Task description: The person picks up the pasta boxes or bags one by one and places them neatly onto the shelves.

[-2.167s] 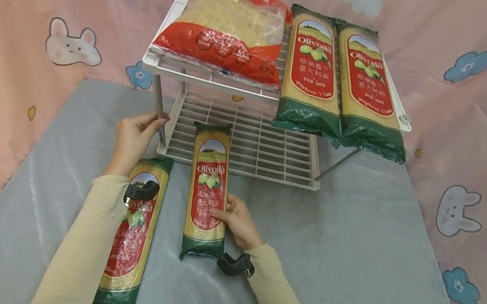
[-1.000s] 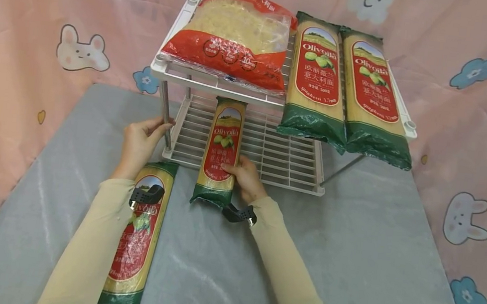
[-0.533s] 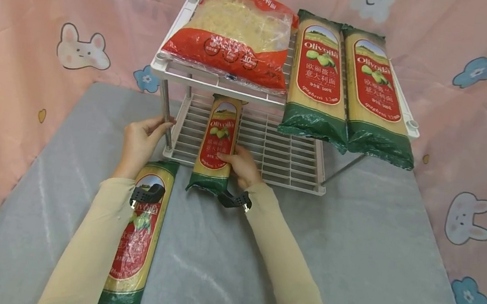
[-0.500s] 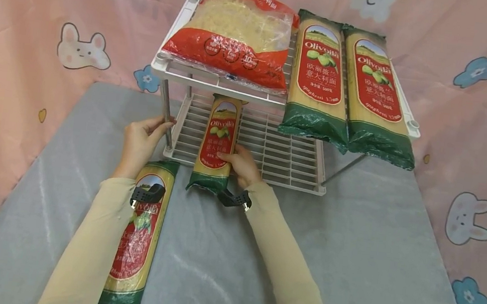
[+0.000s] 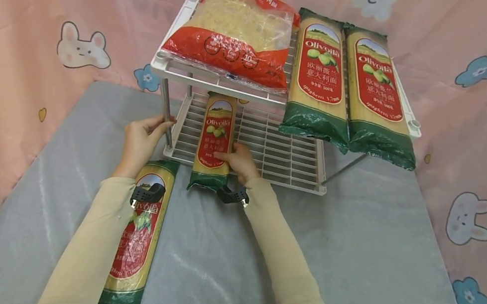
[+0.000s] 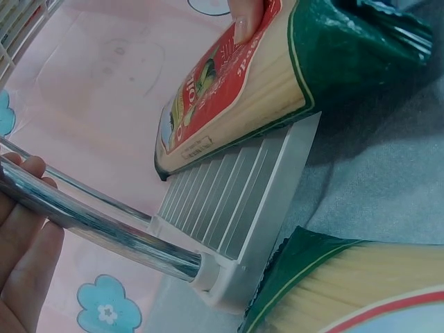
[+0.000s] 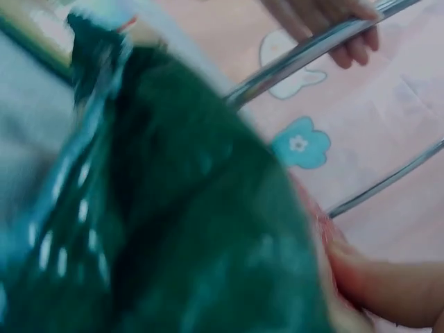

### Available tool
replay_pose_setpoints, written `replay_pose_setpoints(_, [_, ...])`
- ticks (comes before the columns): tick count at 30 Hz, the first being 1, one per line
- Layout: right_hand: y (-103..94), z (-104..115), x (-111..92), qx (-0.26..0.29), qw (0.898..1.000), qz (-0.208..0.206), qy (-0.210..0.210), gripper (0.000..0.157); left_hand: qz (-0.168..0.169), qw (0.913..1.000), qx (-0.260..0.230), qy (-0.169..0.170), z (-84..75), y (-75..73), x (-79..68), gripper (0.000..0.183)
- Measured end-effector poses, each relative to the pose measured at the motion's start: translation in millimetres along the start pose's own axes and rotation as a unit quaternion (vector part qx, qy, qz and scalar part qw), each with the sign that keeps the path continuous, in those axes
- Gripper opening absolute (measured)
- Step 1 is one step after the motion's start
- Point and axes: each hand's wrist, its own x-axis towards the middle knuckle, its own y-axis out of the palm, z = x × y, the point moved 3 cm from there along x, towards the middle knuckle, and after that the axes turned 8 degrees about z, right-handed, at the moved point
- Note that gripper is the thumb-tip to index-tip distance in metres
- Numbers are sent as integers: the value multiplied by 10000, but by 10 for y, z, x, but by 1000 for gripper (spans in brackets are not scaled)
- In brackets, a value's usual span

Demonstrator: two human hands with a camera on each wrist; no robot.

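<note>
My right hand [image 5: 242, 162] grips a spaghetti packet [image 5: 216, 134] by its right side, thumb on the red label. The packet lies over the left part of the rack's lower shelf [image 5: 281, 151], its green near end sticking out past the front edge. In the left wrist view the packet [image 6: 243, 90] is close over the shelf slats. My left hand [image 5: 138, 142] holds the rack's front left metal post [image 5: 165, 108], fingers and thumb around it. Beneath my left forearm a second spaghetti packet [image 5: 138, 240] lies on the grey cloth, partly hidden by the sleeve.
On the upper shelf [image 5: 215, 81] rest a red pasta bag [image 5: 239, 31] and two more spaghetti packets [image 5: 318, 70], their green ends overhanging the front. The grey cloth [image 5: 348, 259] covers the table. A pink patterned curtain [image 5: 454, 121] hangs behind.
My right hand has carried the spaghetti packet forward from before the rack to over the lower shelf, then slightly left. My left hand stays on the post.
</note>
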Motion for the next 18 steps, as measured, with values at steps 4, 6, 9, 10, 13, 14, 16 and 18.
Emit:
replay_pose_setpoints(4, [-11,-6,-34,-429,9990,-128,15,44,-43,10000,13,0,-3,18,-2,28])
replay_pose_setpoints(6, [-28,-3,-60,-654,9976,-207,-44,45,-46,10000,32,24,-5,22,2,28])
replay_pose_setpoints(9, [-67,-14,-90,-790,9962,-314,-177,45,-25,10000,-14,77,-8,16,7,28])
replay_pose_setpoints(10, [-81,-24,-95,-793,9961,-310,-241,44,-31,10000,-49,67,-9,12,7,28])
replay_pose_setpoints(13, [-123,-59,-112,-574,9973,-229,-405,49,-35,10000,-75,38,-12,-2,5,29])
replay_pose_setpoints(14, [-132,-69,-120,-491,9976,-160,-466,52,-35,10000,-62,29,-14,-6,4,29])
replay_pose_setpoints(16, [-143,-87,-140,-289,9979,4,-579,58,-32,10000,1,21,-15,-8,2,29])
replay_pose_setpoints(18, [-148,-100,-169,-149,9978,113,-641,61,-17,10000,55,3,-8,-9,-1,30])
